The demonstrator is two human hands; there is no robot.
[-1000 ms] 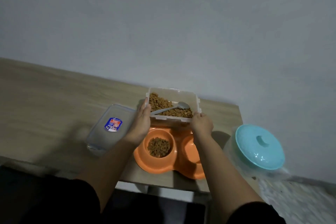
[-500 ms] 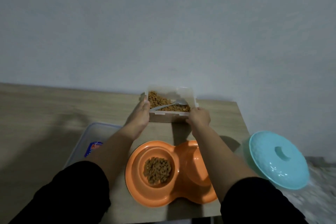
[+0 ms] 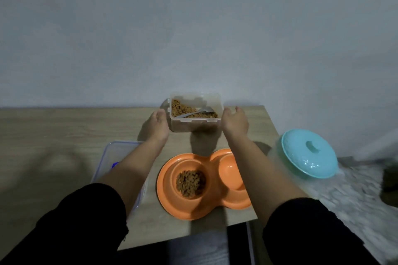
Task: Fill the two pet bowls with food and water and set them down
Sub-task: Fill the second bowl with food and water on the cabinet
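Both hands have let go of the kibble container (image 3: 195, 112): left hand (image 3: 159, 127) and right hand (image 3: 235, 121) flank it, fingers relaxed, empty. Nearer, the orange double bowl (image 3: 202, 185) holds kibble in one well.

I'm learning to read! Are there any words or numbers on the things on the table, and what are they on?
No text can be read here.
Sticker on the clear lid: only a blue corner shows past the left arm, and it is too blurred to read.
Food container, orange double bowl, teal lid: no writing shows on them.
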